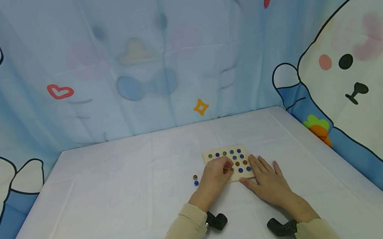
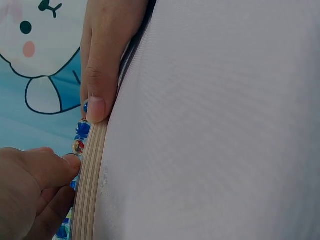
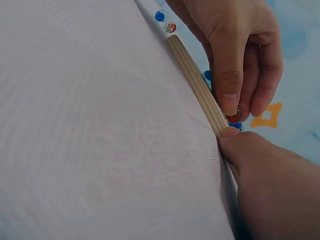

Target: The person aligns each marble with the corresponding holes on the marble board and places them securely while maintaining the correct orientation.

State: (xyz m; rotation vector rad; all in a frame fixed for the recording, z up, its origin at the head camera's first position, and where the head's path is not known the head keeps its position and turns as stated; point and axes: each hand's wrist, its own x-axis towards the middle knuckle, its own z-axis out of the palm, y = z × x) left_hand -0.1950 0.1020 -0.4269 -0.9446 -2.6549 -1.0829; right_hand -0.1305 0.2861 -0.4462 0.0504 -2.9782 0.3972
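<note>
A pale wooden board [image 1: 244, 176] lies on the table, set with several coloured glass marbles in rows. My left hand [image 1: 215, 175] reaches over the board's near left part. Its thumb and fingers pinch a reddish-brown marble [image 3: 234, 118] at the board's surface, partly hidden by the fingertips. My right hand [image 1: 268, 181] rests flat along the board's right side, fingers straight. In the left wrist view, the right thumb [image 2: 97, 107] presses the board's layered edge [image 2: 91, 185]. Next to that thumb sits a blue marble [image 2: 82, 130].
Left of the board, a brown marble [image 1: 195, 177] and a blue marble [image 1: 196, 183] lie close together on the white tablecloth [image 1: 116, 202]. Behind the table hangs a light blue curtain [image 1: 179, 59] with cartoon prints. Both wrists wear black cameras [image 1: 217, 221].
</note>
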